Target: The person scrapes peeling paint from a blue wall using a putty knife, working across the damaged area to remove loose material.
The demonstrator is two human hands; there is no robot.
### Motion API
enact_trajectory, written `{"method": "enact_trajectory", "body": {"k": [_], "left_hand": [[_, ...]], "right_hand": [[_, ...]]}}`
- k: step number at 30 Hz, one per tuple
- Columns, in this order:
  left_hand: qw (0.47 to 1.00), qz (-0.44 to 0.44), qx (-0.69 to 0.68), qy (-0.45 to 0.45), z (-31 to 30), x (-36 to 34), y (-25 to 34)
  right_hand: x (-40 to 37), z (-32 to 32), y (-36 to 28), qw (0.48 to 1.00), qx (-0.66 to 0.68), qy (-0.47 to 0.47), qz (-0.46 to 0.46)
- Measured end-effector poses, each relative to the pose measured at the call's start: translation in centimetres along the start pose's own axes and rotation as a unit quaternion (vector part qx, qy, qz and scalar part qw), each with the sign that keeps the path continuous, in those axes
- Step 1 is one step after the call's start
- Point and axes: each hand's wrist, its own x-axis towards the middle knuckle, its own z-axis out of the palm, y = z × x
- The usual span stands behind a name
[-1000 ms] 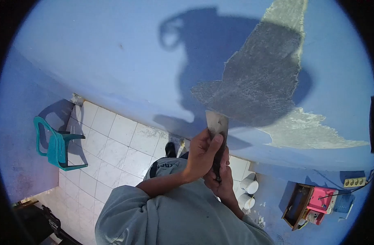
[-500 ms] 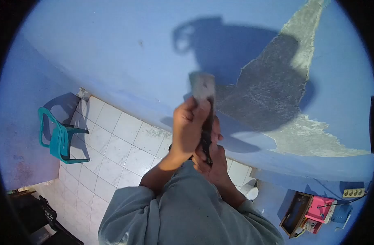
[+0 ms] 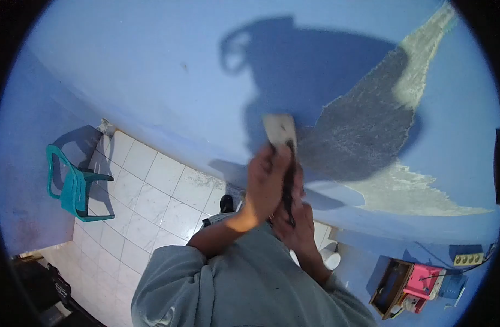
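Both hands are closed on a paint scraper with a pale, flat metal blade (image 3: 279, 129) and a dark handle (image 3: 288, 199). My left hand (image 3: 265, 182) grips it high, its thumb lying along the base of the blade. Lower down, my right hand (image 3: 297, 226) wraps the end of the handle. The blade points up, its edge close to the blue wall (image 3: 152, 71) in this view. Just right of the blade spreads a ragged grey patch (image 3: 364, 120) where the paint is off. A large shadow of my head and arms falls across wall and patch.
A green plastic chair (image 3: 75, 188) stands at the left on white floor tiles (image 3: 146, 199). At lower right are a wooden drawer box (image 3: 390, 286), a pink container (image 3: 423, 280) and a power strip (image 3: 468, 259). A white round container (image 3: 330, 256) sits beside my right forearm.
Both hands and the scraper have moved slightly down and to the right in view, the blade now lower beside the patch. The camera has shifted a little, and a dark shoe now shows below.
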Motion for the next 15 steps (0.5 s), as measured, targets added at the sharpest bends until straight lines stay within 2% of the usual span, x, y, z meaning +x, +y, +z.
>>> {"method": "enact_trajectory", "body": {"k": [1, 2, 3, 6, 9, 10, 11, 12, 13, 14, 15], "left_hand": [[0.999, 0.029, -0.032, -0.004, -0.3, 0.5, 2.0], [0.996, 0.064, -0.065, -0.007, -0.4, 0.9, 3.2], [0.996, 0.061, -0.064, -0.007, -0.5, 0.8, 3.6], [0.998, 0.058, -0.037, 0.001, -1.0, 0.5, 3.8], [0.998, 0.027, -0.048, -0.032, -1.7, -0.3, -0.3], [0.996, 0.077, 0.036, -0.037, -1.3, -0.8, -1.9], [0.984, 0.126, 0.12, -0.042, -0.8, -1.3, -2.5], [0.984, 0.125, 0.119, -0.041, -1.4, -2.0, -1.8], [0.904, 0.175, 0.35, -0.173, -2.5, -2.9, 0.8], [0.749, 0.213, 0.556, -0.289, -3.2, -3.6, 3.5], [0.774, 0.175, 0.518, -0.319, -3.3, -4.5, 5.6]], "right_hand": [[1.0, 1.0, -0.6, 1.0, 0.005, 0.005, -0.001], [2.0, 2.0, -1.6, 0.998, 0.003, -0.064, -0.014], [2.3, 2.5, -1.9, 0.991, 0.002, -0.131, -0.025], [1.7, 2.2, -1.5, 0.994, -0.019, -0.105, 0.004], [0.6, -0.7, 1.0, 0.991, 0.038, -0.127, 0.004], [-0.1, -1.3, 1.7, 0.991, 0.038, -0.125, 0.007], [-0.9, -1.8, 2.2, 0.997, 0.054, -0.057, 0.012], [-1.5, -2.5, 2.8, 0.997, 0.069, 0.01, 0.013], [-1.6, -4.7, 3.8, 0.987, 0.067, -0.121, -0.075], [-2.0, -5.7, 3.8, 0.986, 0.066, -0.127, -0.082], [-2.5, -6.5, 3.7, 0.985, 0.111, -0.114, -0.072]]}}
